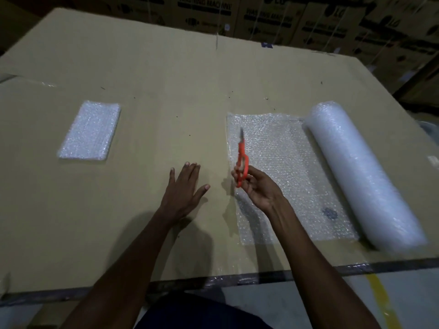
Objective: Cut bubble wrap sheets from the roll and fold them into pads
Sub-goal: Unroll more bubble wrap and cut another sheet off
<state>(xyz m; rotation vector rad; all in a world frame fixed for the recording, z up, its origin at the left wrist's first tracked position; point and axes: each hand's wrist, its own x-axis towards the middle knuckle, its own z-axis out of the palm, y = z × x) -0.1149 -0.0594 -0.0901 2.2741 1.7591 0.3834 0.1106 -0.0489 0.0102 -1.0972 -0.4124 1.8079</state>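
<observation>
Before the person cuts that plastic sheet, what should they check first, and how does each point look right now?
1. Scissors held in right hand: ok.
2. Blades open for cutting: cannot tell, blurred.
3. Unrolled sheet lying flat beside the roll: ok.
4. Left hand steadying the sheet: not ok, it rests on bare cardboard.
5. Finished pad clear of the cut: ok.

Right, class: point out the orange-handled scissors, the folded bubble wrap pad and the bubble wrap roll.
orange-handled scissors (242, 160): head view, on the orange handle.
folded bubble wrap pad (90, 131): head view, pad's centre.
bubble wrap roll (356, 167): head view, mid-body.
</observation>
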